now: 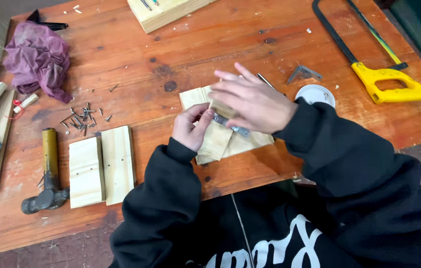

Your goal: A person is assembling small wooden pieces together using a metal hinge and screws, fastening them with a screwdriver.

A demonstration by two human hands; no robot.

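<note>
At the middle of the workbench (230, 44), near its front edge, lies a stack of pale wood pieces (220, 141) with a small metal hinge (230, 125) on top. The left hand (190, 128) pinches the hinge's left end between thumb and fingers. The right hand (252, 101) rests flat over the wood, fingers stretched loose, grasping nothing. To the left lie two wood blocks (101, 171), a hammer (49, 173) and scattered nails (82, 118). Far right lies a yellow-handled saw (369, 64).
</note>
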